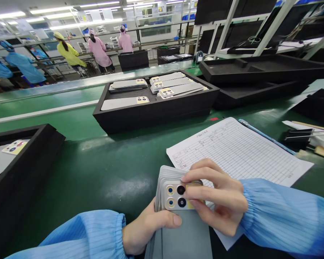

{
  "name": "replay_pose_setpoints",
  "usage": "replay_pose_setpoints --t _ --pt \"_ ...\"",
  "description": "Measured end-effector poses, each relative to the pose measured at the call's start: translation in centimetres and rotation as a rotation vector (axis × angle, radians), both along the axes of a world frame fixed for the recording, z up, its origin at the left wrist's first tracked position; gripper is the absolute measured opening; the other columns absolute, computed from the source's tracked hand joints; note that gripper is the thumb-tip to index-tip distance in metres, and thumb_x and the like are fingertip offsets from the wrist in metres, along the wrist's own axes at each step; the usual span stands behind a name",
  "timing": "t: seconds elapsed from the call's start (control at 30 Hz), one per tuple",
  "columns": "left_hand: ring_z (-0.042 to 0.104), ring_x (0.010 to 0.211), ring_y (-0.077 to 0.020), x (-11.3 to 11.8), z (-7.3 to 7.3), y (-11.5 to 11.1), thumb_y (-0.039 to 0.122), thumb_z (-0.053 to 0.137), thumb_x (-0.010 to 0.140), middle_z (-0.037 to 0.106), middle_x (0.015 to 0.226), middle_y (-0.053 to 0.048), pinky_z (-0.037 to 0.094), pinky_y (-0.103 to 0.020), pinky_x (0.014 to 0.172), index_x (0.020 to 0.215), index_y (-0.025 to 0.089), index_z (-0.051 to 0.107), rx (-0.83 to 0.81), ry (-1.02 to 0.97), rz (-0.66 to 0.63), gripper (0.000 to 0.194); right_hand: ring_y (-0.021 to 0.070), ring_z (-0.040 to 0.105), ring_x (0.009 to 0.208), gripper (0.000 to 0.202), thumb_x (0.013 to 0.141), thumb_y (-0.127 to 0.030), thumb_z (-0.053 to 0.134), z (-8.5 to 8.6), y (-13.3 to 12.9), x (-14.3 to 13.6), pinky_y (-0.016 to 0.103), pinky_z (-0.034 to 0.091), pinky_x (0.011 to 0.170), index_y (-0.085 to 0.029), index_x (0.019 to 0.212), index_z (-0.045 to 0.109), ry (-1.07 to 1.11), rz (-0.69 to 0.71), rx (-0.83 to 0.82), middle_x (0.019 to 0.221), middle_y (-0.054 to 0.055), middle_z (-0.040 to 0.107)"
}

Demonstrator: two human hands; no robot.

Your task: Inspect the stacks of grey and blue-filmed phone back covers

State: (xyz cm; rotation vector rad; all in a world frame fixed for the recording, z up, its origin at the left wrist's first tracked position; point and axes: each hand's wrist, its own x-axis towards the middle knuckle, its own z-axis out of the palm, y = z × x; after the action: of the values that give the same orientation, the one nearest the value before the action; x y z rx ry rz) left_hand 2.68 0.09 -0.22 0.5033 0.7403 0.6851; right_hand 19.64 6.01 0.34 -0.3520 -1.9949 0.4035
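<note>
A stack of grey phone back covers (pixel 186 233) is held low in the middle, fanned slightly at its upper left edge. My left hand (pixel 151 226) grips the stack from the left, its thumb lying across the top cover below the camera module (pixel 175 196). My right hand (pixel 218 198) is at the module's right side, with fingertips on or close to the black lens rings and the yellow film. Whether those fingers pinch something small cannot be made out. Under the right hand lies a printed grid sheet (pixel 248 154).
A black tray (pixel 151 117) with several covers stands ahead. Another black tray (pixel 43 158) is at the left edge. Stacked black trays (pixel 259 77) sit back right. A blue pen (pixel 267 136) lies on the sheet's edge; tools lie at right. People stand far off.
</note>
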Motion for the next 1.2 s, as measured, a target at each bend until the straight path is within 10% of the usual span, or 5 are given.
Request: replay_pose_setpoints --t 1.2 --pt "0.062 0.082 -0.0222 -0.04 0.16 -0.02 0.02 0.063 0.059 0.068 0.079 -0.003 0.043 -0.031 0.071 0.092 0.015 0.059 -0.086 0.017 -0.01 0.033 0.0169 0.049 0.069 0.018 0.064 -0.007 0.05 0.49 0.52 0.2 0.032 0.046 0.056 -0.015 0.079 0.056 -0.091 0.096 -0.086 0.082 0.008 0.055"
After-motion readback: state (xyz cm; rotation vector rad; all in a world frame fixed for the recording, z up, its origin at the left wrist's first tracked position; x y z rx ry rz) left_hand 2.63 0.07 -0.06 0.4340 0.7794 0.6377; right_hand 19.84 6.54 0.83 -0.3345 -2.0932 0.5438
